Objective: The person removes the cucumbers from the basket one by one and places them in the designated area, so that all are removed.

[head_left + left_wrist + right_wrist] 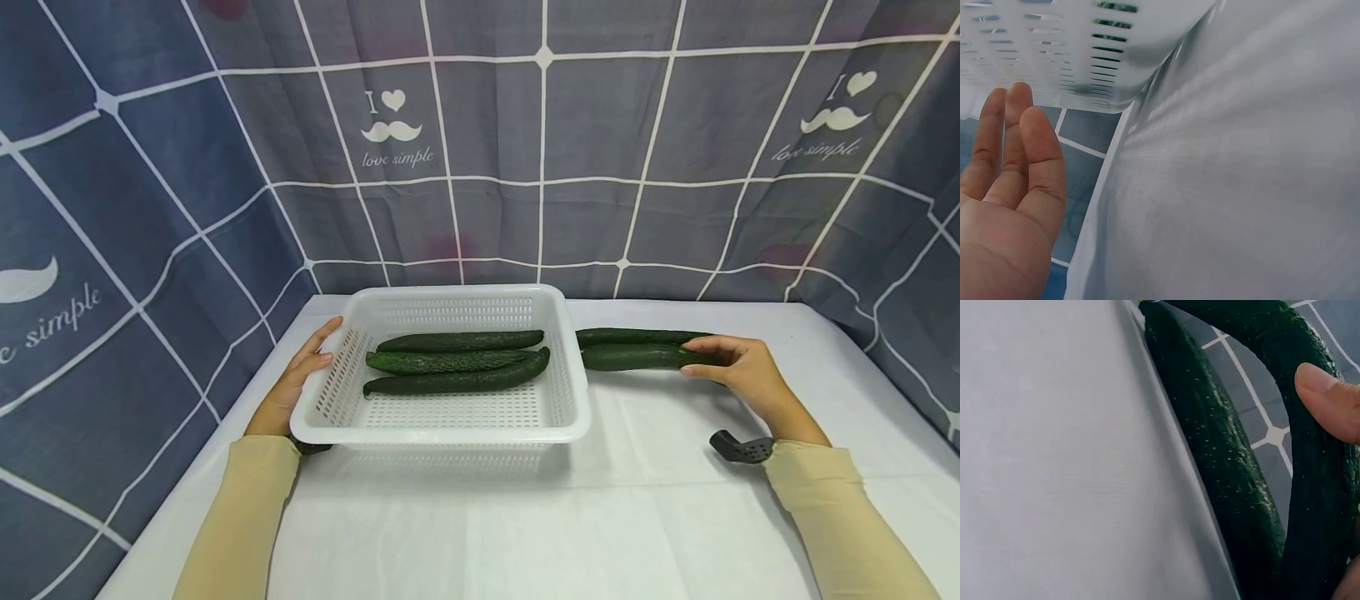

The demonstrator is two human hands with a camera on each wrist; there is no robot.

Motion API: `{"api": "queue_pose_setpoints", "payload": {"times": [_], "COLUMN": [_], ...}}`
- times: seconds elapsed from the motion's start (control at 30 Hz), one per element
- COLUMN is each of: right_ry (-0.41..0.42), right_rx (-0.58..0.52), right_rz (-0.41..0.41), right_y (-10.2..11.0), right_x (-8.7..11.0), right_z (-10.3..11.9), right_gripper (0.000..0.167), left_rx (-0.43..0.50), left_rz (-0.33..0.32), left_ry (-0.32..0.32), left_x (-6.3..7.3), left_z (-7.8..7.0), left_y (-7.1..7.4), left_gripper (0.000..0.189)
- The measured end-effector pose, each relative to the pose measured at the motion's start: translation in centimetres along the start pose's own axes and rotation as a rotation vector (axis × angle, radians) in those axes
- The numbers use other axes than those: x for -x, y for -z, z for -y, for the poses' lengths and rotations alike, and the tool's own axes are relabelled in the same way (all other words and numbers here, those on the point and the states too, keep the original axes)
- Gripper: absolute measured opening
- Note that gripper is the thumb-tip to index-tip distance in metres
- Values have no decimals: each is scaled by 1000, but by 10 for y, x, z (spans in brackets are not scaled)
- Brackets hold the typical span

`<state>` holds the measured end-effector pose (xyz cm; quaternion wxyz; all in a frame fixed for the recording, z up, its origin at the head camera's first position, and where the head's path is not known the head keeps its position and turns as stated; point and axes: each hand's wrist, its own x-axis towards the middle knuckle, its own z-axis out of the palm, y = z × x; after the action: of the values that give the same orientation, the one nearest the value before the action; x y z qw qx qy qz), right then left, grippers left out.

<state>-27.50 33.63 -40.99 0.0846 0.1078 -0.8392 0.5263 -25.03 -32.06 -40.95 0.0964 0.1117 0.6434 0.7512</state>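
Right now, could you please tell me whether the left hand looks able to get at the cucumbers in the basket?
Probably yes: the left hand is outside the white basket, whose side wall blocks a straight path, but nothing covers the three cucumbers from above.

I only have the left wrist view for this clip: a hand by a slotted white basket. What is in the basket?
Observer: Three cucumbers, lying lengthwise in the basket.
Operator: What about the right hand?
Observer: It grips the right-hand end of a fourth cucumber, outside the basket.
Operator: Is that the only one outside?
Observer: No, a fifth cucumber lies alongside it, on the far side.
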Motion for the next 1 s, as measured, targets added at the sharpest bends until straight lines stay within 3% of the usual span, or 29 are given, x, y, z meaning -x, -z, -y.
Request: {"api": "queue_pose_setpoints", "payload": {"times": [0.33,0.53,0.77,1.0], "right_ry": [31,70,128,153], "right_rx": [76,199,347,390], "right_rz": [-6,-14,-46,-23], "right_y": [-9,-14,-18,-21], "right_x": [0,-1,0,0], "right_z": [0,2,4,4], "right_gripper": [34,40,34,34], "left_rx": [-6,-6,-26,-11], "left_rz": [-3,-9,-25,-30], "left_ry": [8,12,40,50], "left_x": [0,2,1,2], "left_z": [-2,-3,-3,-3], "left_y": [-3,-3,-2,-3], "left_gripper": [65,66,67,67]}}
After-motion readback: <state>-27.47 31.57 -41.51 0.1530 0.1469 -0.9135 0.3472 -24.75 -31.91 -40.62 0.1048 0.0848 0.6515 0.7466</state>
